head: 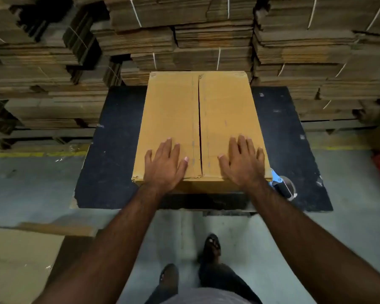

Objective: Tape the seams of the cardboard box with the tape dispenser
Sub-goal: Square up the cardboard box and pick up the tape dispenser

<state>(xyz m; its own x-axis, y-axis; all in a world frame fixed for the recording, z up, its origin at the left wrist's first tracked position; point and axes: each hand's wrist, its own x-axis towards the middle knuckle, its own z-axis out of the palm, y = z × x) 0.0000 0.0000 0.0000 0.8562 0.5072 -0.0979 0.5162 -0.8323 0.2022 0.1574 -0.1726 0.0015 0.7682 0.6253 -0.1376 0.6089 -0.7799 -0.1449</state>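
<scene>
Box (198,128) sits closed on dark table (110,172), flaps folded down, centre seam (199,128) running near to far, no fresh tape visible on it. Left hand (166,165) and right hand (242,163) lie flat, fingers straight, pressing near ends of flaps either side of seam. Dispenser (282,186) rests untouched on table, just right of box's near corner. Judged: flaps closed; taping not yet begun, all seams left.

head | worn on head | faces forward-down | close above table (110,163)
</scene>
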